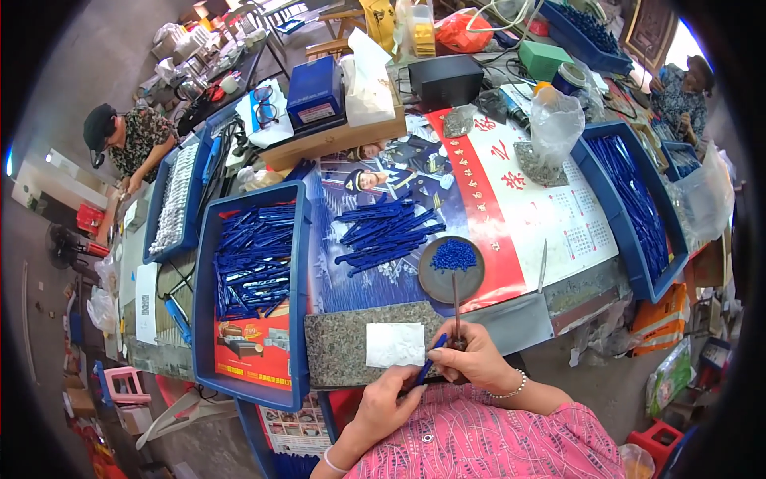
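Note:
My left hand (387, 403) pinches the lower end of a thin blue plastic strip (432, 358) near the table's front edge. My right hand (475, 357) grips a slim metal tool (456, 307) that points up toward a round grey dish (452, 270) holding small blue beads (454, 255). The tool's lower end meets the blue strip between both hands. A loose pile of blue strips (383, 233) lies on the poster-covered table (511, 215) beyond the dish. A white paper square (395, 344) rests on a speckled grey slab (351, 347) just left of my hands.
A blue tray (299, 263) of blue strips sits at left, another blue tray (630, 263) at right. Tweezers (542, 266) lie right of the dish. Boxes, bags and a black device crowd the far side. One person (132, 140) works at far left, another (678, 92) at far right.

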`<state>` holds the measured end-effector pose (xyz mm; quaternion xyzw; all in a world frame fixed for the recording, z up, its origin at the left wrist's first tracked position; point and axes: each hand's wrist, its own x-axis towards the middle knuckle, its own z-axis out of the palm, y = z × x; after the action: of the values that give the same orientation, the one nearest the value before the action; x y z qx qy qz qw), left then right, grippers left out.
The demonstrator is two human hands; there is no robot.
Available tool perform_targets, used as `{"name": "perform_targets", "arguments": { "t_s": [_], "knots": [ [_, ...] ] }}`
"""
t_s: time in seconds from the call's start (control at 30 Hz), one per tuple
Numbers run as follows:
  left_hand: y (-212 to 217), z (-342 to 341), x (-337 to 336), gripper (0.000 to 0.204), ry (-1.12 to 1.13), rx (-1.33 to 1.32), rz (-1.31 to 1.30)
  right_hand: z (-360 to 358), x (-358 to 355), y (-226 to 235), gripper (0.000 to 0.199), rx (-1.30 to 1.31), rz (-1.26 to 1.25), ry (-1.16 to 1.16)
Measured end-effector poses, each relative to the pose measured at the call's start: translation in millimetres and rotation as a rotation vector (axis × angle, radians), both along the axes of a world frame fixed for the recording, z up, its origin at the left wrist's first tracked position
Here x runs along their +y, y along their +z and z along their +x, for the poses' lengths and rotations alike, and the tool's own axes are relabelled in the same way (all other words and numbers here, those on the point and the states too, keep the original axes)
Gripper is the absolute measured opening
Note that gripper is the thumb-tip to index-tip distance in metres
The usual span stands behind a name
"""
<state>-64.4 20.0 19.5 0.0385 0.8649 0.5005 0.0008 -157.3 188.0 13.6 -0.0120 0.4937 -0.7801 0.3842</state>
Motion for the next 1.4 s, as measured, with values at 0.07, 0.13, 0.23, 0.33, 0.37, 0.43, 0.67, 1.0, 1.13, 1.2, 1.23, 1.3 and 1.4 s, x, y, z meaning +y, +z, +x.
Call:
{"name": "perform_targets", "arguments": {
  "t_s": [0.07, 0.13, 0.23, 0.33, 0.37, 0.43, 0.67, 1.0, 1.13, 1.2, 1.23, 1.3, 1.4],
  "knots": [
    [-11, -1, 1, 0.027, 0.023, 0.084, -0.027, -1, 0, 1, 0.010, 0.020, 0.042, 0.020],
    [-17, 2, -1, 0.025, 0.055, 0.058, -0.058, -3, 2, 2, 0.009, 0.032, 0.086, 0.044],
    [-18, 11, -10, 0.018, 0.110, -0.283, 0.316, -18, 13, 2, 0.011, 0.234, 0.231, -0.075],
    [-15, 16, -15, 0.019, 0.207, -0.431, 0.847, -42, 27, -7, 0.014, 0.505, 0.469, -0.192],
    [-12, 16, -18, 0.018, 0.243, -0.454, 0.915, -50, 31, -8, 0.014, 0.502, 0.475, -0.186],
    [-13, 19, -22, 0.018, 0.284, -0.476, 0.987, -64, 35, -10, 0.012, 0.720, 0.772, -0.136],
    [-15, 32, -23, 0.022, 0.309, -0.500, 1.167, -92, 9, -28, 0.009, 1.050, 0.799, -0.015],
    [-19, 37, -24, 0.023, 0.281, -0.474, 1.059, -109, -9, -41, 0.011, 1.336, 1.150, 0.323],
    [-16, 34, -23, 0.023, 0.268, -0.475, 1.028, -111, -12, -45, 0.011, 1.363, 1.163, 0.386],
    [-13, 31, -22, 0.023, 0.262, -0.493, 1.023, -113, -14, -42, 0.010, 1.406, 1.165, 0.402],
    [-12, 30, -21, 0.022, 0.257, -0.509, 1.017, -114, -14, -41, 0.009, 1.450, 1.165, 0.418],
    [-12, 29, -19, 0.022, 0.245, -0.518, 1.031, -115, -9, -43, 0.012, 1.449, 1.137, 0.416],
    [-10, 25, -18, 0.022, 0.247, -0.523, 1.059, -113, 1, -38, 0.013, 1.436, 1.018, 0.335]
  ]
}}
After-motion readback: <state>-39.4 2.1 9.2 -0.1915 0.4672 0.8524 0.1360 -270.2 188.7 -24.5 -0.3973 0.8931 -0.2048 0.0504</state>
